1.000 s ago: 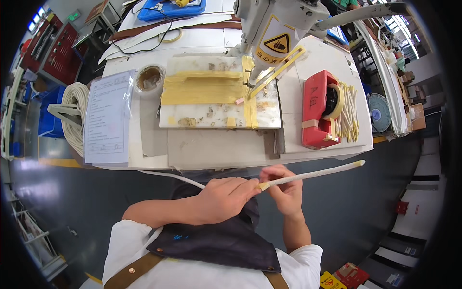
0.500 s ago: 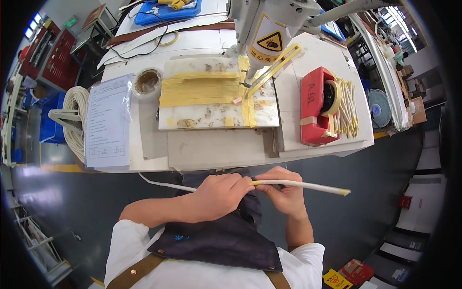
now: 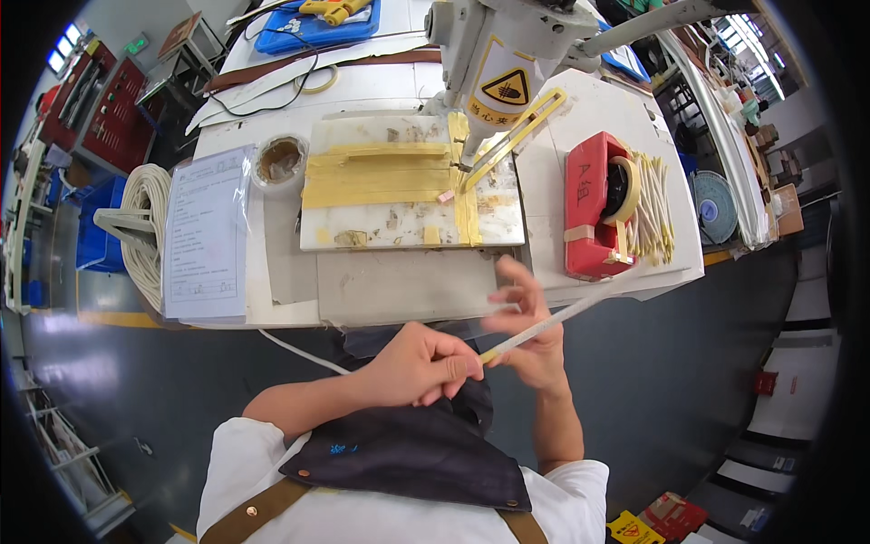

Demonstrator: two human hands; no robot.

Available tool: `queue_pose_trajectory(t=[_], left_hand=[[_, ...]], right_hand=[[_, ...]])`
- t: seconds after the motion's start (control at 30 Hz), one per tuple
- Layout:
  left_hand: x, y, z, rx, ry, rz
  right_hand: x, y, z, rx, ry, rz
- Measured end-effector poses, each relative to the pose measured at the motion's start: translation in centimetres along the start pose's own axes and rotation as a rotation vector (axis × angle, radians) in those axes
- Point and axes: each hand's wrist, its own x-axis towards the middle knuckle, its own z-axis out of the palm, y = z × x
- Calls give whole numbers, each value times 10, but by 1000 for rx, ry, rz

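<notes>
Below the table's front edge, my left hand (image 3: 421, 364) is closed around a white cord (image 3: 573, 311) at a yellow-taped stretch. The cord's free length slants up and right past my right hand. Another part of it runs from behind my left wrist toward the table's left side. My right hand (image 3: 528, 340) has its fingers spread and slightly smeared by motion. The cord crosses in front of its palm; the thumb's contact with it is unclear.
A press machine (image 3: 503, 77) stands over a taped white board (image 3: 362, 222). To the right are a red tape dispenser (image 3: 587, 195) and several yellow-tipped cord pieces (image 3: 652, 204). A cord coil (image 3: 140, 245), a printed sheet (image 3: 204, 240) and a round container (image 3: 281, 161) lie left.
My right hand has let its fingers spread and moved up toward the table edge. The cord's free end has swung upward toward the tape dispenser. My left hand keeps its grip.
</notes>
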Motion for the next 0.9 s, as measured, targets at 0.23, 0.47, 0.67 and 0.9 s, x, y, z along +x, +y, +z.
queue_pose_trajectory(t=[0.23,0.47,0.67,0.9], left_hand=[[0,-25,12,1375,718,1147],[3,-8,1,777,331,633],[-4,20,-17,8,-62,-83],[-14,16,-24,228,429,254]], right_hand=[[-32,9,-7,300,-17,254],[-25,5,22,612,76,415],[-6,13,17,932,-240,474],[55,12,-6,433,251,434]])
